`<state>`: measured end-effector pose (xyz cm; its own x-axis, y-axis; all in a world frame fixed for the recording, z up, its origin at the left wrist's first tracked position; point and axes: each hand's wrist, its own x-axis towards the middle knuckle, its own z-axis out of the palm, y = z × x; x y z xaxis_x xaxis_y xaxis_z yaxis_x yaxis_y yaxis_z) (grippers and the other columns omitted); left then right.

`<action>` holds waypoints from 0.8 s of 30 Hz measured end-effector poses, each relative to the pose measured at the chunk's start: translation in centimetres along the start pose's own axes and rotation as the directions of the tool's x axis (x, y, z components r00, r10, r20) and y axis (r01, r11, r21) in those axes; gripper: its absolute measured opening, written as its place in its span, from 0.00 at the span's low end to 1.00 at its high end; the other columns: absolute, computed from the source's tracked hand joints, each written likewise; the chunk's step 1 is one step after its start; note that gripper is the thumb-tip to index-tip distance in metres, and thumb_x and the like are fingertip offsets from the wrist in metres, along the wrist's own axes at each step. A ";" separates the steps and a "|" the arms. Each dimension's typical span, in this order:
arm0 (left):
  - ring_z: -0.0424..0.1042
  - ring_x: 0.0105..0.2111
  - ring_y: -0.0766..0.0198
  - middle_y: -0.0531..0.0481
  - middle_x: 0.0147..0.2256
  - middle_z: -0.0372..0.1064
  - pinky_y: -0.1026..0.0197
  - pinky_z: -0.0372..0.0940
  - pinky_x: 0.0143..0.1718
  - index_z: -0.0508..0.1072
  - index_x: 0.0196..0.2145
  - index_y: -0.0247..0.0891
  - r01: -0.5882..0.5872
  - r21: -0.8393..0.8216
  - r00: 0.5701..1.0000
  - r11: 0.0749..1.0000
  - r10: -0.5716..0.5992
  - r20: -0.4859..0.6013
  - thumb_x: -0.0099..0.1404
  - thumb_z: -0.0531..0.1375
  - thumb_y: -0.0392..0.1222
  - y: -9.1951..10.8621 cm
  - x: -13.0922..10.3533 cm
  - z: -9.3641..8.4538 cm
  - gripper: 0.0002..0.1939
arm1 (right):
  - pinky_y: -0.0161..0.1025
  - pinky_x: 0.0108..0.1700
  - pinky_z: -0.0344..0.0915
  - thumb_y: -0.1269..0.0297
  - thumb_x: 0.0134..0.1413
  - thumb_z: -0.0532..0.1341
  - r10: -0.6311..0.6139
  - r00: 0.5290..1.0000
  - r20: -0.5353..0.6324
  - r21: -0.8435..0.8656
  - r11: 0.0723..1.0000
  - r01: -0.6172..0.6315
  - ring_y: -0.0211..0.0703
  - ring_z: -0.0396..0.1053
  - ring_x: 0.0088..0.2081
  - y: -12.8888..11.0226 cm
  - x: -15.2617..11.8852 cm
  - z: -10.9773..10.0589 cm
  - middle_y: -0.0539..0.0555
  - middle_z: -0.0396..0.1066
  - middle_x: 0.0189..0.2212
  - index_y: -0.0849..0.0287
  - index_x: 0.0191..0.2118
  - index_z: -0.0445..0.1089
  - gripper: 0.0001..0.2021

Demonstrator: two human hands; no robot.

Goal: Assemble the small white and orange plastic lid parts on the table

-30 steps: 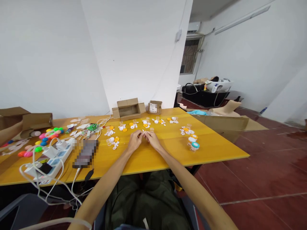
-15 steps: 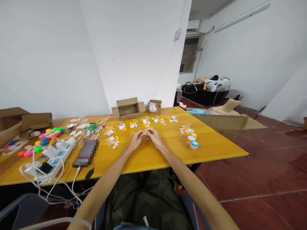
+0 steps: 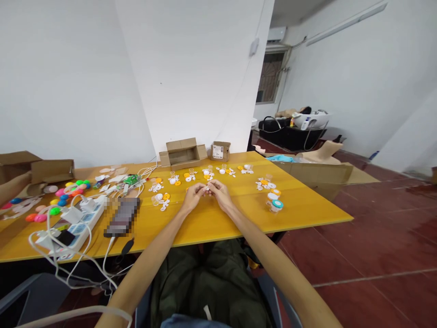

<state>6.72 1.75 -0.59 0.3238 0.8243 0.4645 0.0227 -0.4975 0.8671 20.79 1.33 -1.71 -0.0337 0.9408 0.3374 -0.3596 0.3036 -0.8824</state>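
Observation:
Over the middle of the yellow table [image 3: 191, 228], my left hand [image 3: 194, 196] and my right hand [image 3: 218, 193] meet at the fingertips. Both are closed on a small white plastic piece [image 3: 207, 187], mostly hidden by the fingers. Around them lie small groups of parts: white discs and pieces with a yellow ring [image 3: 166, 197] to the left, and more white pieces [image 3: 248, 169] beyond. Clear plastic cups stand among these groups. On the right a clear cup with a teal ring lid [image 3: 277, 204] stands near an orange ring [image 3: 276, 193].
A power strip [image 3: 83, 228] with tangled white cables and a phone [image 3: 123, 216] lie at left. Colourful balls [image 3: 54, 212] sit near another person's arm [image 3: 13, 186], which reaches into a cardboard box [image 3: 53, 171]. Two cardboard boxes, one open [image 3: 182, 154], stand against the wall.
My fingers have shifted slightly around the small white piece, and a bit more of it shows. Both hands stay together in nearly the same place.

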 end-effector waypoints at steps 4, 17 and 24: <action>0.71 0.27 0.64 0.50 0.28 0.76 0.59 0.69 0.35 0.76 0.31 0.38 -0.014 -0.013 1.000 1.000 0.014 0.016 0.63 0.64 0.55 0.2 -0.1 0.0 0.16 | 0.35 0.27 0.59 0.44 0.37 0.73 0.042 0.999 0.031 0.037 0.998 -0.044 0.36 0.61 0.24 -0.2 0.0 -0.2 0.46 0.65 0.21 0.55 0.25 0.69 0.21; 0.74 0.34 0.61 0.48 0.35 0.79 0.59 0.69 0.41 0.78 0.37 0.39 -0.037 0.288 0.998 0.957 0.018 0.068 0.69 0.57 0.48 0.0 -0.7 -0.1 0.13 | 0.35 0.25 0.60 0.36 0.40 0.68 0.020 1.000 -0.017 -0.098 0.995 -0.022 0.36 0.60 0.22 -0.4 0.2 -0.3 0.46 0.64 0.20 0.54 0.25 0.66 0.25; 0.73 0.41 0.57 0.47 0.37 0.77 0.55 0.65 0.48 0.78 0.36 0.42 -0.169 0.624 0.986 0.763 0.126 0.113 0.67 0.58 0.36 -0.4 -1.2 -0.5 0.08 | 0.38 0.34 0.63 0.46 0.58 0.57 -0.242 0.967 -0.078 -0.562 0.812 0.158 0.43 0.67 0.29 -0.6 -0.1 -0.6 0.50 0.70 0.25 0.54 0.27 0.69 0.18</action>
<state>5.87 1.14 -1.41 0.4285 0.7190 0.5472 0.5523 -0.6877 0.4712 21.57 1.09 -1.40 0.1275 0.8482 0.5141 0.2265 0.4797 -0.8477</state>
